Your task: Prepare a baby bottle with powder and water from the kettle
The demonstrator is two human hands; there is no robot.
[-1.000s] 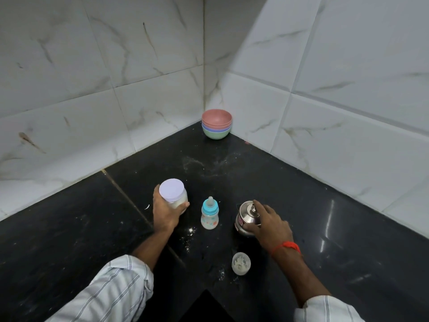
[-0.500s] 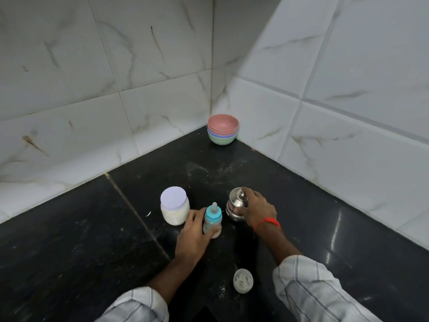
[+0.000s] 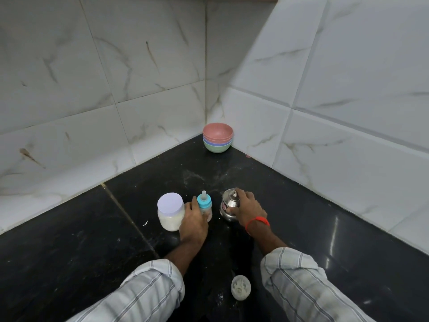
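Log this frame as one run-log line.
left hand: grips baby bottle | right hand: grips kettle | powder jar: lidded | both upright on counter

My left hand (image 3: pixel 193 221) covers the lower body of the baby bottle (image 3: pixel 204 202); only its blue collar and teat show, so I cannot read the fill level. My fingertips are out of sight behind the bottle. Just left of the bottle, my hand also hides the near right edge of the powder jar (image 3: pixel 170 211). Right of the bottle, my right hand (image 3: pixel 246 209) wraps the kettle (image 3: pixel 228 205), hiding its right side and handle. The red label on the kettle is too small to read. Both sleeves run off the bottom edge.
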